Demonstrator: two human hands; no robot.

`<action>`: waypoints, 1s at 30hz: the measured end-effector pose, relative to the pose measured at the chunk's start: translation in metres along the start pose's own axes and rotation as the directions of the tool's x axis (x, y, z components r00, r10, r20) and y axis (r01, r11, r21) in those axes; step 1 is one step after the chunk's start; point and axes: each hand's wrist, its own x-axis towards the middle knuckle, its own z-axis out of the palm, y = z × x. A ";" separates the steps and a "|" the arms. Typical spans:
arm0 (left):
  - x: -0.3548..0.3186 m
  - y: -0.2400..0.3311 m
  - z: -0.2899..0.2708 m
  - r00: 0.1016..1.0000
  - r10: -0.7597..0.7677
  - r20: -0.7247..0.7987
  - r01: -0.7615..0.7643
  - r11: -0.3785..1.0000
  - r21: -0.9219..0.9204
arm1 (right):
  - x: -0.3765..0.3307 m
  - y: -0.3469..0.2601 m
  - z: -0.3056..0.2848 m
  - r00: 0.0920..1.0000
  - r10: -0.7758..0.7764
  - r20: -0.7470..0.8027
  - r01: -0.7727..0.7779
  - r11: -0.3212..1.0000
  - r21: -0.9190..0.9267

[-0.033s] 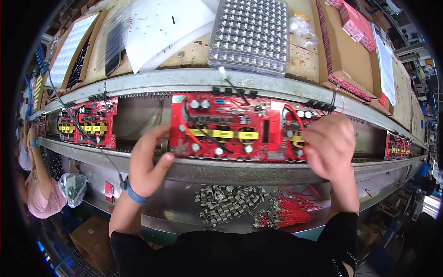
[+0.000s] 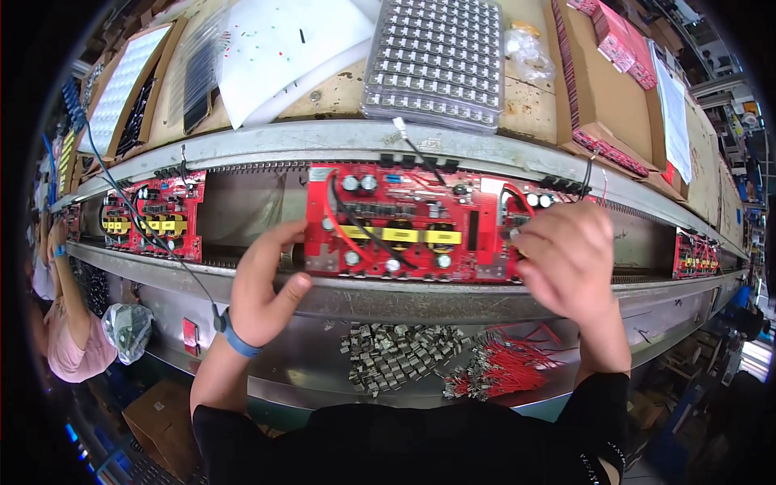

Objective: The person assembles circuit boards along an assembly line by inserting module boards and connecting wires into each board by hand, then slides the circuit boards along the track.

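Left red boards: sitting out at 9 o'clock between metal rails, probably to stop any sideways slipping.

Blue wristband: on the left wrist toward 8 o'clock, cord running up toward 10. Guessing a grounding strap, maybe to protect the electronics.

Left hand: around 8-9 o'clock, thumb and fingers spread apart, fingertips right at the left end of the middle red board, thumb free. Not clamped on anything, looks more like steadying than gripping.

Middle red board: dead centre, lying flat, parts facing up, likely for easy access from above.

Metal parts: loose heap at 6 o'clock, close to the body, presumably for quick grabbing.

Clear tray: between 12 and 1, small parts in neat rows, probably to keep from jumbling.

Red wires: piled at 5 o'clock, same handy-reach logic I'd bet.

Right-side red board: just beside the middle one; can't tell if joined.

Right hand: at 3 o'clock, well apart from the left, fingers curled over that board's right end. Blurry, so can't tell if pinching or just resting.
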 end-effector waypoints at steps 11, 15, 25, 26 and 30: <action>0.010 0.010 0.022 0.945 0.242 0.219 -0.275 0.952 0.137 | -0.047 -0.006 0.023 0.953 0.187 0.237 -0.168 0.981 -0.101; 0.005 0.009 0.029 0.955 0.246 0.166 -0.282 0.926 0.250 | -0.062 -0.003 0.019 0.950 0.188 0.249 -0.152 0.976 -0.158; 0.005 0.011 0.043 0.929 0.367 0.049 -0.345 0.809 0.476 | -0.119 0.028 -0.021 0.850 0.520 0.085 -0.414 0.758 -0.504; 0.005 0.011 0.044 0.923 0.383 0.043 -0.352 0.795 0.494 | -0.120 0.027 -0.023 0.848 0.522 0.091 -0.413 0.758 -0.505; 0.005 0.011 0.045 0.918 0.395 0.030 -0.357 0.793 0.494 | -0.110 0.016 -0.027 0.814 0.578 0.060 -0.461 0.704 -0.540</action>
